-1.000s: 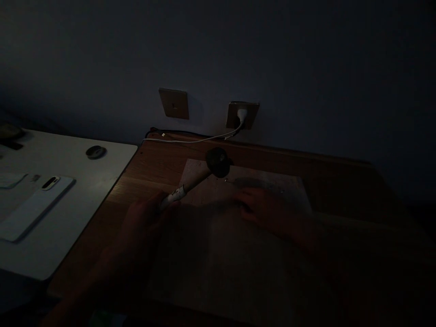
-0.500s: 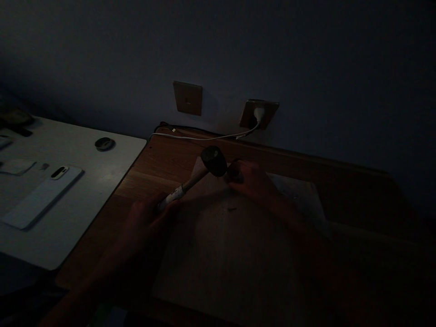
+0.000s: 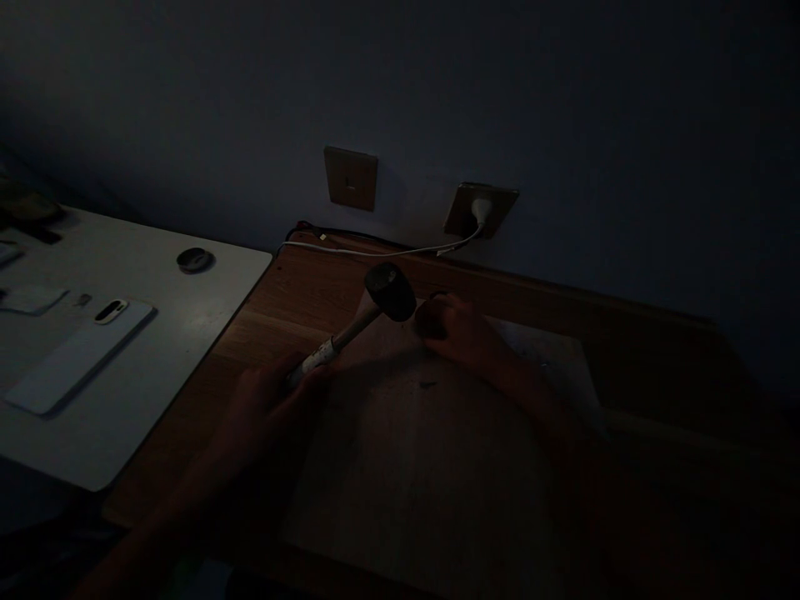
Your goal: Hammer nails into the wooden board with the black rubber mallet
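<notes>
The scene is very dark. My left hand (image 3: 272, 396) is closed around the pale grip of a mallet (image 3: 356, 331), whose dark, blocky head is raised at the far end of a slanting handle. Just right of that head, my right hand (image 3: 451, 329) has its fingers curled together over the upper part of a flat board (image 3: 406, 450). What the right fingers hold, if anything, is too dark to make out. A small dark sliver (image 3: 427, 384) lies on the board below the right hand.
A wooden table (image 3: 262, 304) bears the board and a pale sheet (image 3: 556, 350) on the right. White and black cables (image 3: 375, 252) run along the back to a wall socket (image 3: 480, 210). On a white table (image 3: 181, 325) at left are a phone (image 3: 81, 358) and a round dark tin (image 3: 194, 260).
The view has shifted slightly. The mallet head and both hands keep nearly the same places, with the left grip unchanged and the right fingers still curled.
</notes>
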Demonstrator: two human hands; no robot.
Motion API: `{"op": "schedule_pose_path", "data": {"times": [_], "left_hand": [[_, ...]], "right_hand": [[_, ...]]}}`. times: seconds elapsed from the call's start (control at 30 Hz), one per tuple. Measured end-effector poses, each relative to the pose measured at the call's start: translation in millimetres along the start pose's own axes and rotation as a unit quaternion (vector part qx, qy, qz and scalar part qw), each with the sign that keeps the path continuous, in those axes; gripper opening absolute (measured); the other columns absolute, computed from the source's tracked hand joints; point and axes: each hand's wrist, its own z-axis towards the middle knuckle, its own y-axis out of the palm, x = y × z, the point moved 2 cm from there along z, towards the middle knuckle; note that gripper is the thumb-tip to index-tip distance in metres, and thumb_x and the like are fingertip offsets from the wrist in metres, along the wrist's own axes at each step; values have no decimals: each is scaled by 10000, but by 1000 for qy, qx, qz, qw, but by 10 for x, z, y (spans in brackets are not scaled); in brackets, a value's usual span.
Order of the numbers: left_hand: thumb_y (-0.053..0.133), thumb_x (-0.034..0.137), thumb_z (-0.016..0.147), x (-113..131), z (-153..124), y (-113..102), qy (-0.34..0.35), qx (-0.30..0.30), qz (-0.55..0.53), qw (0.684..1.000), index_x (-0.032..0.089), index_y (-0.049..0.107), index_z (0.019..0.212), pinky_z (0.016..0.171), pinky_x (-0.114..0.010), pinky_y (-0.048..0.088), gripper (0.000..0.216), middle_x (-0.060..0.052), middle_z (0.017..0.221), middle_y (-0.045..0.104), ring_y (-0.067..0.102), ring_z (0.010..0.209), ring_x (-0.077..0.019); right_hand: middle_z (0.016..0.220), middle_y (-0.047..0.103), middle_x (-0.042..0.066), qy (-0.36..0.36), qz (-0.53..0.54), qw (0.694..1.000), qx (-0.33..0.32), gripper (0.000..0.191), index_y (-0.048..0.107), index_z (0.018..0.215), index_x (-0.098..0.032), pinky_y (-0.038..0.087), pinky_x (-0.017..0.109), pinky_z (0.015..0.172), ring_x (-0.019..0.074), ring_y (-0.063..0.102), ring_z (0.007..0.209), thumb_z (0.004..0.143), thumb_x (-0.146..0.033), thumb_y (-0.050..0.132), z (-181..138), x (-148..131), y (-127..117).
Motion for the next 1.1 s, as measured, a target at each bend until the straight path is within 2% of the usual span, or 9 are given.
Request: {"op": "schedule_pose_path", "data": {"times": [0.1,0.23,0.37,0.47,0.6,0.7,0.83,0.97,1.1], "left_hand": [[546,723,908,14,-14,2,0,-1,-2,1000,188,718,879,507,-246,351,562,-12,674,662,599,605,-180],[553,714,932,76,-73,14,-8,5,-13,1000,191,700,862,497,-236,341,547,2,657,630,578,601,-169],[556,700,954,169,-132,26,-10,10,-26,1000,195,716,897,479,-233,327,533,4,652,634,564,581,-164],[570,695,953,224,-150,32,-8,-9,-35,999,197,728,895,474,-238,338,526,1,648,649,565,563,-164],[554,698,971,261,-160,35,2,-12,-31,999,205,719,874,468,-237,337,529,9,627,638,539,529,-150],[535,675,988,259,-156,34,10,-5,-7,1000,210,713,871,470,-239,329,511,9,624,635,547,527,-152],[537,646,988,234,-111,45,15,-26,33,999,230,735,954,490,-254,349,462,-6,651,676,608,563,-186],[543,618,970,199,-30,73,30,-17,87,996,256,751,969,540,-277,374,418,-40,753,752,673,634,-227],[565,575,919,164,18,94,35,0,116,993,265,757,994,589,-288,390,372,-65,837,790,726,749,-270]], "right_hand": [[1114,738,115,5,14,1000,-5,265,744,1036,-197,523,392,947,283,669,1075,802,-76,713,-6,2,-1],[1110,740,123,-3,-4,1000,14,298,738,1097,-204,513,427,961,301,673,1063,813,-117,710,-11,19,26],[982,738,93,1,6,999,39,335,704,1153,-207,506,395,848,269,665,910,829,-127,684,-5,23,69],[977,737,90,29,18,998,56,365,678,1202,-203,503,387,829,263,672,888,843,-145,693,5,22,107],[1072,758,109,39,26,996,77,390,660,1250,-212,520,428,900,292,691,972,866,-176,715,-16,24,126],[1228,745,120,7,68,993,98,591,585,1426,-252,543,474,964,319,685,1111,870,-259,784,-96,58,61],[1299,722,120,-21,82,988,132,830,487,1563,-286,550,558,1031,349,676,1209,821,-291,860,-252,147,-124],[1354,692,140,-30,50,985,161,802,492,1562,-275,544,582,1067,357,681,1231,836,-247,832,-405,168,-282],[1350,691,136,-42,25,983,176,705,527,1512,-271,558,558,1058,348,678,1236,862,-173,784,-531,97,-319]]}}
